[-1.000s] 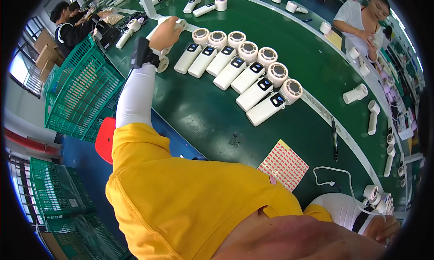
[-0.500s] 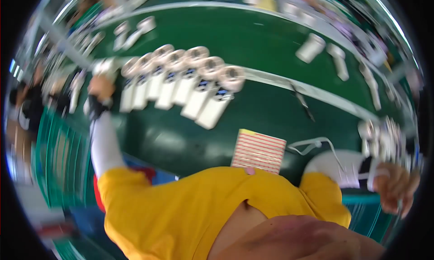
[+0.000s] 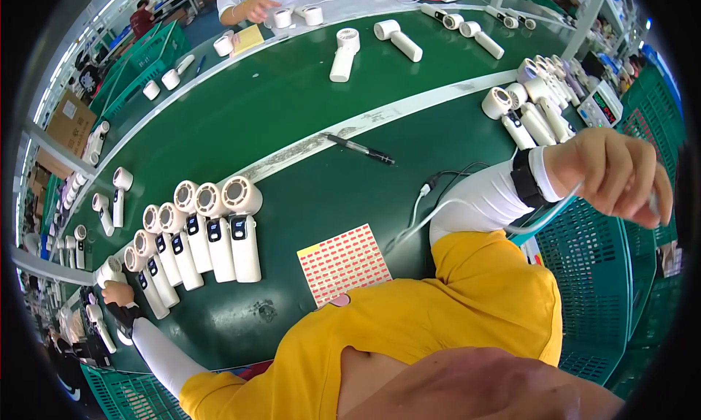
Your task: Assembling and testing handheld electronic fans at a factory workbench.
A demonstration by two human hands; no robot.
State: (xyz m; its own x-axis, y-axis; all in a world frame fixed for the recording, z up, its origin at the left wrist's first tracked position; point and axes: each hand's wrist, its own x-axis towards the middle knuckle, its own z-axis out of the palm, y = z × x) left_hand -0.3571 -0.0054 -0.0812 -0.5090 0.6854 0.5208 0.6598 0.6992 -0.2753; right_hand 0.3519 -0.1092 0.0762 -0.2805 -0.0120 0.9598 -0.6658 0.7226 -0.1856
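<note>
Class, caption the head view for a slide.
White handheld fans lined up on a green workbench, left hand at the row's end, right hand by a cable.

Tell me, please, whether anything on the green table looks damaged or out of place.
A dark, rough-looking patch marks the green table near the row of fans, unlike the smoother surface around it. The pale strip beyond has grimy, worn-looking blotches.

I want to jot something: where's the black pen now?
In the head view, the black pen lies just above centre, its left end at the pale strip, above the red-patterned sheet.
</note>
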